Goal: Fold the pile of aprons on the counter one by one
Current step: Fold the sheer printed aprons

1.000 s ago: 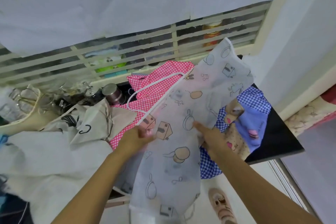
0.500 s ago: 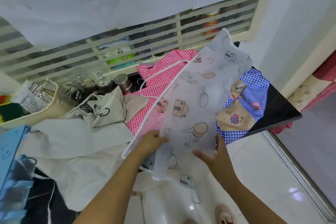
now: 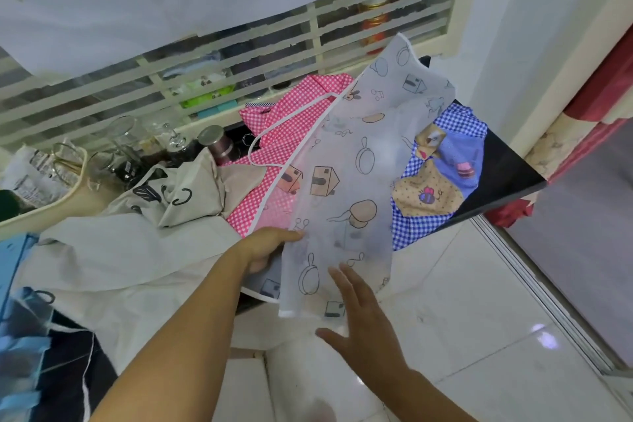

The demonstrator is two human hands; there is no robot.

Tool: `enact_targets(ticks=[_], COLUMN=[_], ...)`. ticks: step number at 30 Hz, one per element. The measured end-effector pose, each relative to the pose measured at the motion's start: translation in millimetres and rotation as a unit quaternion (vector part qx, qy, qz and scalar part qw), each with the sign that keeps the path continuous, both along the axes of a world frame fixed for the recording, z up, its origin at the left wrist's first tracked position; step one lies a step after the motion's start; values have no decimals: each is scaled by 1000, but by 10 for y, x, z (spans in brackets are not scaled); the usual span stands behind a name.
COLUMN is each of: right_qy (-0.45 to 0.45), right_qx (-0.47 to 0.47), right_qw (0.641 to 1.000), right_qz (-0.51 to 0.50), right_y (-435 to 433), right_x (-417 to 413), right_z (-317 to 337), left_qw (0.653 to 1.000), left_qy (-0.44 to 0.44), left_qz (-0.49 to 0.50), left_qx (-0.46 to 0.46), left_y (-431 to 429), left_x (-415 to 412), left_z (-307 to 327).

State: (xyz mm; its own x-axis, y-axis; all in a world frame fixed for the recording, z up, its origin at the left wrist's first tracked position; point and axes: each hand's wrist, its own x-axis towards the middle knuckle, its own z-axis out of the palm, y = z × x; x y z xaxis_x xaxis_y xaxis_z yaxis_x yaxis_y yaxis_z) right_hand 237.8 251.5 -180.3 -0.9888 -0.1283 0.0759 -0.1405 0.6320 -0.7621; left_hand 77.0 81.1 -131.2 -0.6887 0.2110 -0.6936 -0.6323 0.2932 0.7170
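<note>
Translucent printed apron (image 3: 352, 181), pinched at centre frame by the left grip (image 3: 270, 247) alone, right grip (image 3: 363, 322) spread open; overhanging the tabletop (image 3: 507, 175), it could be dragged onto the floor (image 3: 462, 301).

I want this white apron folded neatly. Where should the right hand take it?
Probably the right edge of the apron, level with the left hand gripping its left edge. Come from the right: that edge hangs free past the counter, and the open right hand is close by.
</note>
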Motion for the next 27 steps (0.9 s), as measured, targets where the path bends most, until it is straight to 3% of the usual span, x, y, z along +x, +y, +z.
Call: enact_targets(ticks=[3,6,9,13,17,20,24,27], right_qy=[-64,-116,-104,-150,-155,-151,-166,-174], right_qx=[-26,-12,109,209,138,80,207,196], right_qw=[995,978,955,932,940,926,913,931], right_qz=[-66,-172,-255,-256,-272,-335,-309,-254], right_y=[-326,-645,-880,-955,-586,-112,253,343], right_x=[-134,-440,-785,-1049,-996,-797,-674,-769], right_z=[173,411,498,562,808,1017,1199,1246], left_qw=[999,997,986,967,954,923,864,837], left_qy=[34,8,-49,-52,-28,61,179,340], left_qz=[-2,-53,-133,-247,-296,-353,-437,-380], left_qx=[16,59,89,26,-38,-138,-172,-198], left_y=[21,-53,-115,-82,-101,-77,184,583], left_x=[54,32,-8,-26,-115,-179,-302,-336], left_z=[-19,-22,11,63,16,-40,3,82])
